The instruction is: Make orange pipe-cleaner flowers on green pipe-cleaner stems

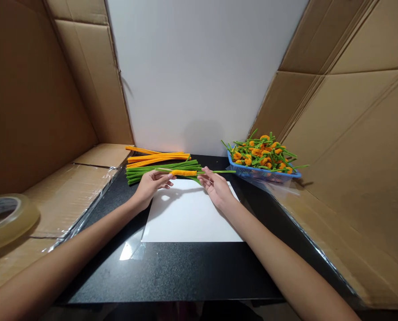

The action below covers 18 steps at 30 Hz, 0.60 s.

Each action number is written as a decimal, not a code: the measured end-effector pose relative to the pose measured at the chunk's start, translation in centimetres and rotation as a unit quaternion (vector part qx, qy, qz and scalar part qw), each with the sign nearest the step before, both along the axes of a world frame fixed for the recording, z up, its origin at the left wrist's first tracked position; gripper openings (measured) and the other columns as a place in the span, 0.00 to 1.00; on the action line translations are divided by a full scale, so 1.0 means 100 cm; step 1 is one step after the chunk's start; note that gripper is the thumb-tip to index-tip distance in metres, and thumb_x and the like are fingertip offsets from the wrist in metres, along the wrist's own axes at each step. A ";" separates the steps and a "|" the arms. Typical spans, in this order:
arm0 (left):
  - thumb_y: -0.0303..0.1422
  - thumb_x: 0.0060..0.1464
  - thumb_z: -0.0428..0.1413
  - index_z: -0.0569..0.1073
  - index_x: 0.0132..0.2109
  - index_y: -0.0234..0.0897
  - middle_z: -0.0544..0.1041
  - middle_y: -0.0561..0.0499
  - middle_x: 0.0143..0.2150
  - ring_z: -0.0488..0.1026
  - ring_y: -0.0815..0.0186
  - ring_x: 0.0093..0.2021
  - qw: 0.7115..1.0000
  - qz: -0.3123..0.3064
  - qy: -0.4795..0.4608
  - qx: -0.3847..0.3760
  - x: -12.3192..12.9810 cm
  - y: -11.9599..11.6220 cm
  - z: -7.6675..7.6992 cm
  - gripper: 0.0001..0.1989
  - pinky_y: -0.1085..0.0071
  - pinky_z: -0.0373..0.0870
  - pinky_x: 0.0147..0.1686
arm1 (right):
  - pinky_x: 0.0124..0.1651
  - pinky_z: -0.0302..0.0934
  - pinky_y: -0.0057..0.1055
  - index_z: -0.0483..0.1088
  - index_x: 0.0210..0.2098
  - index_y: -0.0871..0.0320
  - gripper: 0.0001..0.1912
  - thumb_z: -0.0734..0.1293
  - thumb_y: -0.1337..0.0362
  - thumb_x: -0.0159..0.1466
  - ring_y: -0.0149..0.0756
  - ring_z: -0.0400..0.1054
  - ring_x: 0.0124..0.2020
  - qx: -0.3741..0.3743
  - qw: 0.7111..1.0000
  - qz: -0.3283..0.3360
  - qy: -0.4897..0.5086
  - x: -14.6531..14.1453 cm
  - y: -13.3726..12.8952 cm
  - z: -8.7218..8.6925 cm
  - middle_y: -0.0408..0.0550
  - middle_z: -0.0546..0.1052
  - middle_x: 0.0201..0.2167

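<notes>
Between my two hands, a green pipe cleaner lies level above a white sheet. An orange pipe cleaner is coiled tightly around its middle. My left hand pinches the left end of the coil between thumb and fingers. At the coil's right end, my right hand holds the green stem with thumb and forefinger, the other fingers loosely curled. Behind my left hand lie a bundle of green pipe cleaners and a bundle of orange pipe cleaners.
A blue basket piled with orange-and-green pipe cleaner pieces stands at the back right. A roll of clear tape lies at the left on cardboard. Cardboard walls rise on both sides of the black table.
</notes>
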<state>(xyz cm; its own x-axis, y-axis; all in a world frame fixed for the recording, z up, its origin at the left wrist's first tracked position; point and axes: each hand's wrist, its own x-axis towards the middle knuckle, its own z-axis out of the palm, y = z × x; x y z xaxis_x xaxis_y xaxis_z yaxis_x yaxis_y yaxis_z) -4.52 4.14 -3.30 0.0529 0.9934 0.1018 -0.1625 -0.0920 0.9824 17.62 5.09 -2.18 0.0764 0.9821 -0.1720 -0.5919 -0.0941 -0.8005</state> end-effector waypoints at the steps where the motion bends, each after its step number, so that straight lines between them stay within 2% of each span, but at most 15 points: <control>1: 0.44 0.41 0.72 0.79 0.41 0.31 0.83 0.43 0.37 0.77 0.66 0.32 1.000 -0.002 0.001 -0.002 0.001 -0.001 0.000 0.25 0.71 0.73 0.34 | 0.36 0.71 0.23 0.76 0.31 0.61 0.08 0.78 0.68 0.55 0.30 0.75 0.31 0.009 0.999 0.036 -0.006 -0.003 -0.003 0.000 0.48 0.80 0.28; 4: 0.42 0.38 0.73 0.78 0.42 0.32 0.82 0.46 0.34 0.77 0.66 0.32 1.000 -0.017 0.002 -0.004 0.006 -0.006 0.000 0.26 0.71 0.72 0.33 | 0.39 0.70 0.25 0.79 0.34 0.59 0.12 0.80 0.66 0.51 0.31 0.75 0.33 0.033 0.990 0.129 -0.038 -0.012 -0.013 -0.002 0.48 0.82 0.34; 6: 0.41 0.38 0.73 0.77 0.42 0.33 0.81 0.48 0.32 0.76 0.66 0.31 0.999 -0.032 0.005 -0.001 0.009 -0.009 0.001 0.25 0.71 0.71 0.33 | 0.40 0.69 0.27 0.80 0.34 0.59 0.13 0.81 0.62 0.51 0.32 0.75 0.34 0.041 0.985 0.160 -0.053 -0.017 -0.019 -0.003 0.48 0.82 0.36; 9: 0.40 0.39 0.73 0.77 0.41 0.33 0.80 0.50 0.31 0.74 0.68 0.30 0.999 -0.042 0.010 0.008 0.012 -0.011 0.000 0.24 0.72 0.70 0.32 | 0.41 0.67 0.30 0.80 0.35 0.59 0.15 0.79 0.56 0.54 0.33 0.74 0.33 0.051 0.983 0.167 -0.059 -0.020 -0.022 -0.005 0.49 0.83 0.37; 13: 0.41 0.39 0.72 0.77 0.40 0.32 0.79 0.51 0.29 0.73 0.69 0.29 0.999 -0.020 0.023 0.014 0.012 -0.008 -0.003 0.24 0.73 0.69 0.31 | 0.37 0.65 0.31 0.80 0.36 0.59 0.18 0.75 0.50 0.58 0.33 0.72 0.30 0.041 0.988 0.139 -0.046 -0.016 -0.017 -0.004 0.51 0.83 0.35; 16: 0.43 0.42 0.71 0.76 0.45 0.33 0.81 0.46 0.37 0.77 0.63 0.36 0.997 0.008 0.058 0.052 0.009 -0.006 -0.003 0.26 0.70 0.72 0.35 | 0.35 0.64 0.31 0.80 0.37 0.58 0.18 0.74 0.49 0.60 0.33 0.71 0.28 0.034 0.990 0.125 -0.053 -0.014 -0.014 -0.004 0.50 0.82 0.34; 18: 0.43 0.43 0.70 0.75 0.49 0.34 0.81 0.44 0.44 0.78 0.61 0.42 0.988 0.018 0.116 0.102 0.007 -0.006 -0.003 0.28 0.68 0.73 0.39 | 0.35 0.64 0.31 0.80 0.36 0.58 0.17 0.73 0.50 0.61 0.32 0.70 0.27 0.032 0.989 0.131 -0.060 -0.015 -0.015 -0.005 0.50 0.82 0.35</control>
<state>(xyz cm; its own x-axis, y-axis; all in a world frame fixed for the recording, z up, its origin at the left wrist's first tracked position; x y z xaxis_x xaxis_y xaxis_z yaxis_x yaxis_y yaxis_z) -3.78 3.52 -3.64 0.0626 0.9549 0.2902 0.0721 -0.2943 0.9530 16.13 3.61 -2.66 -0.1652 0.9796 -0.1147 -0.4545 -0.1788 -0.8726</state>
